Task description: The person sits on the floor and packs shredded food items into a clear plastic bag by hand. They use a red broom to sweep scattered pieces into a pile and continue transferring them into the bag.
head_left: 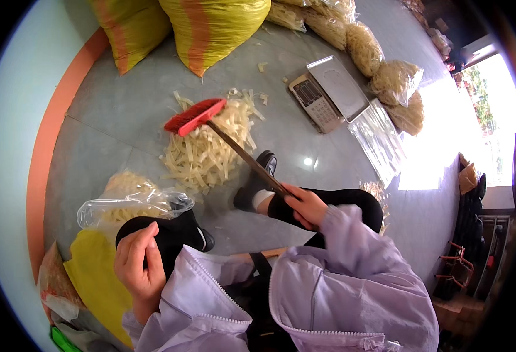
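My right hand [307, 206] grips the brown handle of a broom [196, 116] with a red head. The broom head rests over the far left part of a heap of pale, flat strips [209, 154] on the grey floor. Over my knee at the left, my left hand [141, 259] is raised with curled fingers; whether they enclose anything cannot be told. Just beyond it stands a clear plastic bag [134, 204] with similar pale strips inside. To the right of the heap lies a digital scale [315, 101] with a metal tray [339, 88].
Two yellow woven sacks [218, 26] with orange stripes stand at the far wall side. Filled clear bags [363, 48] line the far right. Flat clear plastic bags [379, 141] lie near the scale. Yellow sacking [95, 281] is at my left; small scraps [374, 191] lie beyond my right knee.
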### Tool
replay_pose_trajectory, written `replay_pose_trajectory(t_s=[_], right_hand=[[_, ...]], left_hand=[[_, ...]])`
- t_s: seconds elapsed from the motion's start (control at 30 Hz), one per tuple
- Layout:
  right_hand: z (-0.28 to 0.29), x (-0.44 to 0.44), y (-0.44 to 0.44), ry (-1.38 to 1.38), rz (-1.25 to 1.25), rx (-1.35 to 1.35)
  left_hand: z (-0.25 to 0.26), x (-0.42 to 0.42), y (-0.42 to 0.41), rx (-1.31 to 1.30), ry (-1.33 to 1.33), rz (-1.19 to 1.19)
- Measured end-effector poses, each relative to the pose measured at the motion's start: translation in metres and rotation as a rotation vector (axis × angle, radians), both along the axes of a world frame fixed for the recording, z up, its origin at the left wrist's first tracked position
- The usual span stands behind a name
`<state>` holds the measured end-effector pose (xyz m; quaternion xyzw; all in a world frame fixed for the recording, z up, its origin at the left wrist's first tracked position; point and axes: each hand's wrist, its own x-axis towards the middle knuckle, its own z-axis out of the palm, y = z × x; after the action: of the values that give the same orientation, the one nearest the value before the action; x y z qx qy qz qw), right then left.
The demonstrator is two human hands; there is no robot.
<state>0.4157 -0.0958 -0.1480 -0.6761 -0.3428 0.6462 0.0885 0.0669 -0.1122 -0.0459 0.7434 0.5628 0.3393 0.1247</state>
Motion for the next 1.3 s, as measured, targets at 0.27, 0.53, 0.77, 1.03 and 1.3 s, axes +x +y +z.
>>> replay_pose_trajectory(t_s=[0.27, 0.53, 0.77, 1.03, 1.3], right_hand=[[-0.005, 0.076, 0.088, -0.184, -0.217, 0.301], [-0.100, 0.122, 0.325, -0.518, -0.239, 0.513], [-0.164, 0.236, 0.425, -0.613, -0.008, 0.592], [-0.185, 0.114, 0.510, -0.096, -0.652, 0.384], [-0.172, 0.146, 0.320, -0.625, 0.058, 0.499]], left_hand=[[-0.001, 0.010, 0.010, -0.047, -0.025, -0.020], [0.008, 0.000, -0.001, -0.141, 0.078, 0.066], [0.006, -0.011, 0.004, -0.220, 0.142, 0.122], [0.013, -0.017, 0.002, -0.254, 0.288, 0.161], [0.026, -0.006, 0.003, -0.270, 0.216, 0.143]])
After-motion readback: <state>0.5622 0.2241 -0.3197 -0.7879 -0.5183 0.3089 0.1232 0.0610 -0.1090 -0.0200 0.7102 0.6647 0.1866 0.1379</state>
